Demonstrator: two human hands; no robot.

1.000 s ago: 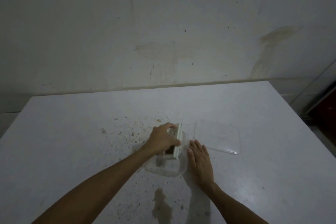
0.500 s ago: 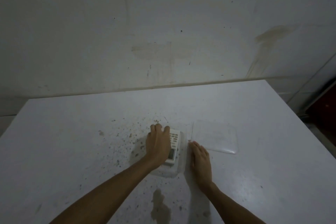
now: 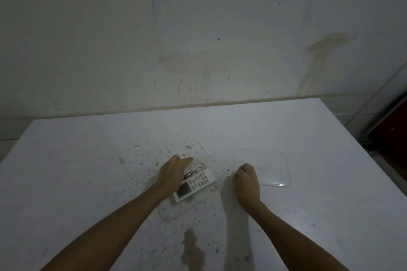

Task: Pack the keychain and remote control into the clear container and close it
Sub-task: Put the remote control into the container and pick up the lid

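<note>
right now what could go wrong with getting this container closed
The remote control lies at a slant in the clear container, its far end seemingly near or on the rim, so the lid may not seat. The keychain ring sits by that same edge and could get pinched. The right hand is at the lid's near edge; clear plastic on a pale table is easily misjudged.

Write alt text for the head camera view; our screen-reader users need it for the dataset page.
A white remote control and a keychain lie in a clear container on a stained white table. The left hand rests at the container, and the right hand sits curled at the clear lid lying beside it.
</note>
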